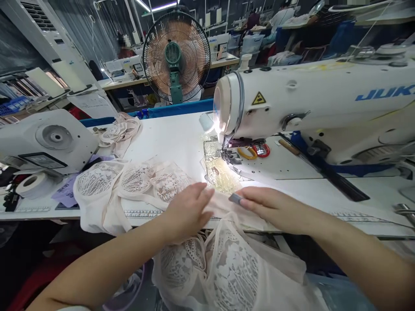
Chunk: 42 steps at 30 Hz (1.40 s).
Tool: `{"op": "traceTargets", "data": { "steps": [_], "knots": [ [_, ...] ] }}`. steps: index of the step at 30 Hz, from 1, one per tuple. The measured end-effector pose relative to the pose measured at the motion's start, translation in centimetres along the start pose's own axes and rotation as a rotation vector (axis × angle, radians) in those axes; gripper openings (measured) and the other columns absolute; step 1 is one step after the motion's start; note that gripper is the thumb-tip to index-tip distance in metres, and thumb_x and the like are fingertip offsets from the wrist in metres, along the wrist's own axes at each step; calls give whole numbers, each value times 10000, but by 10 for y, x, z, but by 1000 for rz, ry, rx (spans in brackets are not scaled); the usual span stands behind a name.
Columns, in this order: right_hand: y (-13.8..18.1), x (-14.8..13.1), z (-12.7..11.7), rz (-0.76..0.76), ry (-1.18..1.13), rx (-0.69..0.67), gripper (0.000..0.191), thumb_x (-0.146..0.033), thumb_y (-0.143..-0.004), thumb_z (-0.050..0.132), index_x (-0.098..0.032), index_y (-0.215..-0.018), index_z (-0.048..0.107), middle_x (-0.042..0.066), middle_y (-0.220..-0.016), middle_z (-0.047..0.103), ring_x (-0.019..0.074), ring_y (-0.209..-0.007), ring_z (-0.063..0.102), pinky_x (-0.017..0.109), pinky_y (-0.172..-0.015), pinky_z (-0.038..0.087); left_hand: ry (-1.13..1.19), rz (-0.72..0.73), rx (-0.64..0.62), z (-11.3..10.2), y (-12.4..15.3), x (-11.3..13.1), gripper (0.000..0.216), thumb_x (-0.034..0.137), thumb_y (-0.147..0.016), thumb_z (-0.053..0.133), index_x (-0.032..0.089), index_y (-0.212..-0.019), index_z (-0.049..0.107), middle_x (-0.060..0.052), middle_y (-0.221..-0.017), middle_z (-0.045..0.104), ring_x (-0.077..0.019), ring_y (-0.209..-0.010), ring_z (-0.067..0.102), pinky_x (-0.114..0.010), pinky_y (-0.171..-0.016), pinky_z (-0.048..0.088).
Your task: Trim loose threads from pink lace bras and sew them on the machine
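Bra hangs over the table edge, band running left to right.

A sewing workshop: a JUKI machine at the right of the surface, lace bras over its near edge; beyond the far edge, more machines and, seemingly, seated people.

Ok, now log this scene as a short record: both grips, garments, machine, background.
Left grip: on pale fabric, thumb and fingers apart
Right grip: pinching a small grey item at the fabric
Garments: lace bras on white table; another bra below its front edge
Machine: white JUKI sewing machine, brightly lit at one end
Background: large fan, more sewing machines
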State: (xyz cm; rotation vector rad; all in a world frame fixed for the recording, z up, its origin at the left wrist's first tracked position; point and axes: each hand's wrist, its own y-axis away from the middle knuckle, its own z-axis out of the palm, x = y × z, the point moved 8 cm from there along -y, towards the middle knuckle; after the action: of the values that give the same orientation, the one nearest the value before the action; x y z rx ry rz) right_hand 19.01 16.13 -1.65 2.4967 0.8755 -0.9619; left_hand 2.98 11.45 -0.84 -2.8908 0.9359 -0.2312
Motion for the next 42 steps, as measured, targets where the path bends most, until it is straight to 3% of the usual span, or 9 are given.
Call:
{"op": "traceTargets", "data": {
  "steps": [4, 8, 13, 19, 24, 28, 31, 35, 42],
  "knots": [
    [-11, -25, 16, -6, 14, -112, 411, -498, -885, 312, -205, -726, 553, 39, -713, 580, 189, -660, 508, 294, -596, 393, -14, 90, -212, 26, 10, 9, 572, 480, -821, 520, 257, -1332, 392, -143, -1442, 313, -379, -1314, 273, -650, -989, 259],
    [1, -17, 0, 36, 23, -46, 391, -453, -888, 299, -201, -714, 541, 44, -701, 576, 199, -663, 525, 309, -605, 405, 15, 88, -250, 21, 8, 6, 541, 528, -841, 465, 254, -1306, 431, -158, -1441, 316, -377, -1320, 267, -684, -981, 206],
    [12, -12, 6, -51, -78, -97, 341, -383, -909, 320, -211, -1021, 592, 58, -962, 637, 223, -939, 567, 328, -788, 430, 113, 258, -210, 16, 2, 48, 499, 406, -842, 499, 136, -1261, 480, -158, -1404, 384, -300, -1312, 317, -504, -1083, 215],
    [12, -3, 3, 65, -22, -42, 372, -436, -898, 317, -202, -793, 585, 44, -745, 604, 202, -697, 555, 303, -612, 428, 456, 392, -248, 10, 15, 72, 270, 275, -848, 474, 143, -1049, 597, -103, -1192, 589, -209, -1140, 515, -331, -1026, 363],
    [7, -5, 12, 71, -19, -163, 354, -432, -893, 310, -212, -647, 440, 8, -648, 489, 164, -597, 480, 277, -544, 390, 499, 218, -223, -9, 6, 46, 238, 224, -894, 391, 160, -827, 610, -69, -878, 661, -150, -825, 626, -240, -734, 510],
    [-6, -5, 6, 40, 60, -79, 311, -386, -911, 316, -215, -688, 447, -1, -663, 478, 151, -600, 464, 267, -548, 372, 124, -65, -92, -11, -9, -2, 303, 231, -916, 341, 107, -1006, 602, -156, -1082, 615, -239, -1018, 583, -377, -853, 489],
    [-26, -10, 4, -56, 231, 90, 230, -312, -897, 391, -213, -720, 499, 0, -678, 517, 148, -628, 485, 259, -566, 358, -84, -110, -106, 0, -11, -20, 366, 280, -909, 397, 101, -1204, 520, -216, -1336, 430, -328, -1242, 405, -479, -984, 380],
    [-57, -20, 19, -124, 408, 236, 210, -217, -885, 393, -211, -906, 602, 27, -733, 562, 160, -664, 503, 259, -555, 315, -111, -159, -189, 17, -4, -29, 497, 426, -871, 476, 196, -1309, 439, -207, -1431, 296, -367, -1298, 311, -514, -1003, 345],
    [-89, -44, 48, -162, 493, 165, 268, -144, -815, 444, -174, -1004, 632, 32, -682, 500, 159, -596, 418, 264, -501, 202, -90, -148, -192, 24, -1, -28, 540, 461, -875, 447, 201, -1345, 388, -221, -1412, 325, -380, -1298, 305, -539, -1002, 334]
  ]
}}
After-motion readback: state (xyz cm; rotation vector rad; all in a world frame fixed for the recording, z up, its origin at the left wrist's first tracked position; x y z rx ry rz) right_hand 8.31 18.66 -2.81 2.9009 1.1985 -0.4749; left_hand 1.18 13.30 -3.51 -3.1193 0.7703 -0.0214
